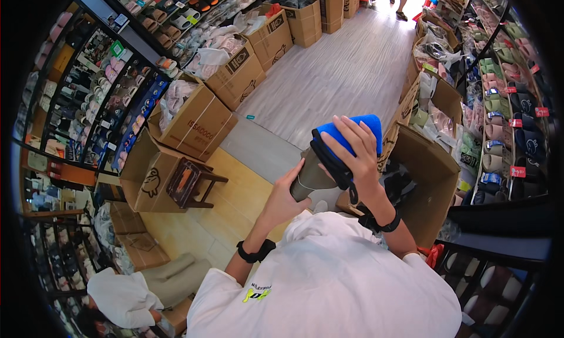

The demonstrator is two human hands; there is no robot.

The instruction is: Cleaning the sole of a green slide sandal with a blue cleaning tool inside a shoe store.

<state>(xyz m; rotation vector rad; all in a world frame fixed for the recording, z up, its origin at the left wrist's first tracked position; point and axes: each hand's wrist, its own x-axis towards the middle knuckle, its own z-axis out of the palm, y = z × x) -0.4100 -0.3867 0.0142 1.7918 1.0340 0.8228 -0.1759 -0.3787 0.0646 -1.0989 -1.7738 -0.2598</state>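
Chest-high before me, my left hand [287, 196] grips the lower end of a grey-brown item [312, 172] with a thin pale cord across it; its exact kind is unclear. Over the upper end sits a blue cloth [370, 131] with a black edge. Spread across that cloth, my right hand [359, 150] presses it with the fingers on its outer face. The black edge [332, 157] hangs down between the cloth and the grey-brown item. Black bands circle both of my wrists.
An open carton [423, 179] with dark contents stands at my right. Cartons of bagged goods [231, 73] line the aisle's left side. A wooden stool [191, 183] lies left of me. Slipper racks [515, 117] flank the aisle. A person [128, 296] bends at lower left; another's legs show far off.
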